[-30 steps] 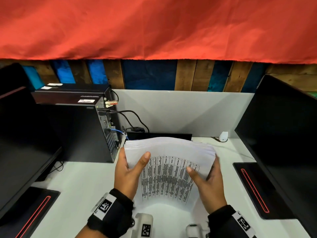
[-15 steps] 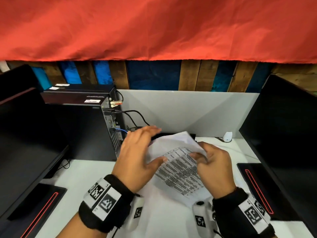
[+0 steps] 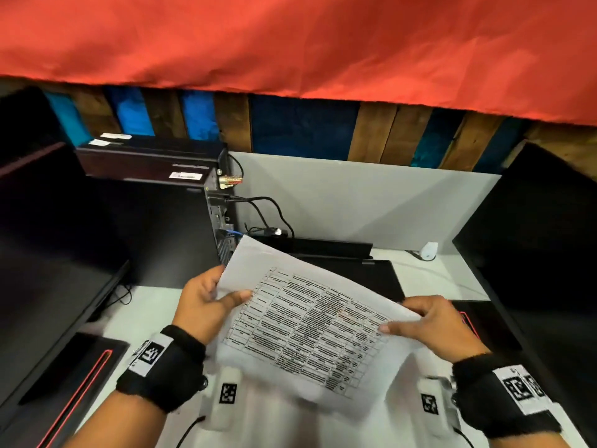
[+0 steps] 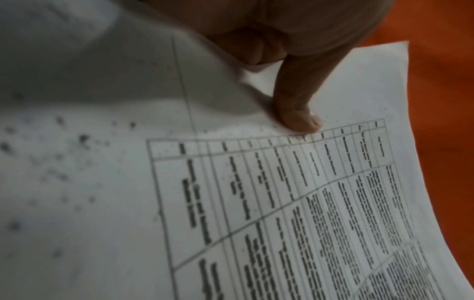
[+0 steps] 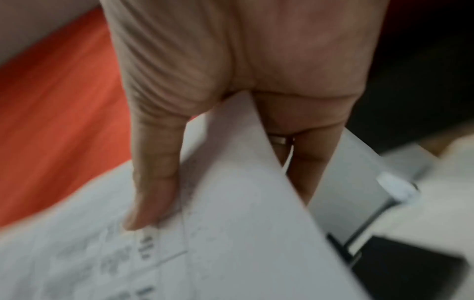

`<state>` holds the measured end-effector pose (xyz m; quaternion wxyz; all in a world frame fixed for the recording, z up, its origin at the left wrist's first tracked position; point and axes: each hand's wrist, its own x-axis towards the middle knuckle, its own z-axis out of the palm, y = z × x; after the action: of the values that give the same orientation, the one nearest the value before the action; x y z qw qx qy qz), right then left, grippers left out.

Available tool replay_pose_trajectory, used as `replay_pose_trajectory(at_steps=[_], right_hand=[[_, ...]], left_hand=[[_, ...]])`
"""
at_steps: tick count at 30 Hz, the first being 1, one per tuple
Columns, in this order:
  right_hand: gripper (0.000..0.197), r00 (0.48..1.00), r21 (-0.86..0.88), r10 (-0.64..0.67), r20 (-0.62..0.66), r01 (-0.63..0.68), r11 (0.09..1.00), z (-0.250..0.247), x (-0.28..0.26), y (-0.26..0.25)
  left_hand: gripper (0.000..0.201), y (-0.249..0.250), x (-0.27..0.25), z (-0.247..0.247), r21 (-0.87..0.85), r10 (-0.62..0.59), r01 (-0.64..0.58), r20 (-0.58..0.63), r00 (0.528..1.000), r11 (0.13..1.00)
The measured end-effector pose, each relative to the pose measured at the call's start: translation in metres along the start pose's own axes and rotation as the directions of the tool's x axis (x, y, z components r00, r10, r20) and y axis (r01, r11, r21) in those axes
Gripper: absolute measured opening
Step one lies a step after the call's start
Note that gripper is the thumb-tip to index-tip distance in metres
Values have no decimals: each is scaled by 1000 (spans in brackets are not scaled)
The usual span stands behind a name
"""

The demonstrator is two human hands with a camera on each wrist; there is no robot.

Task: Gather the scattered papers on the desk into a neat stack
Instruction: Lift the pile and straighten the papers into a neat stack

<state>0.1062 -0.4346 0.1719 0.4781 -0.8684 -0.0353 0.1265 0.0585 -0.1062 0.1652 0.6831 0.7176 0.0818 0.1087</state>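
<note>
the paper stack [image 3: 307, 324], printed table on top, is held tilted in the air above the white desk [image 3: 145, 315]. left hand [image 3: 206, 305] and right hand [image 3: 433, 328] each pinch an opposite edge, thumbs on top. held only at the edges, lower sheets could slide out and fan apart.

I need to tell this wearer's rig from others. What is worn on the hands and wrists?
Both wrists carry black straps with white labels printed with square black codes. A white tagged camera unit hangs under each wrist, with thin black cables. The right hand wears a metal ring.
</note>
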Motion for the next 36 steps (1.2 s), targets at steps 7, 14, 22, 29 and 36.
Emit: replay_pose_trajectory(at_steps=[7, 14, 22, 29, 36], right_hand=[[46, 984, 727, 173, -42, -89, 681, 62, 10, 19], [33, 877, 538, 207, -434, 68, 840, 113, 8, 12], [47, 875, 506, 191, -445, 70, 860, 108, -4, 38], [38, 883, 533, 102, -458, 181, 826, 84, 3, 40], [68, 837, 152, -182, -516, 298, 942, 87, 5, 47]], left_hand=[[33, -43, 17, -37, -154, -111, 102, -50, 993, 983], [34, -88, 13, -41, -88, -98, 88, -114, 989, 992], [42, -109, -6, -21, -125, -226, 211, -126, 966, 969], [32, -86, -1, -13, -176, -227, 200, -144, 963, 964], [37, -81, 4, 1, -180, -162, 125, -206, 965, 976]])
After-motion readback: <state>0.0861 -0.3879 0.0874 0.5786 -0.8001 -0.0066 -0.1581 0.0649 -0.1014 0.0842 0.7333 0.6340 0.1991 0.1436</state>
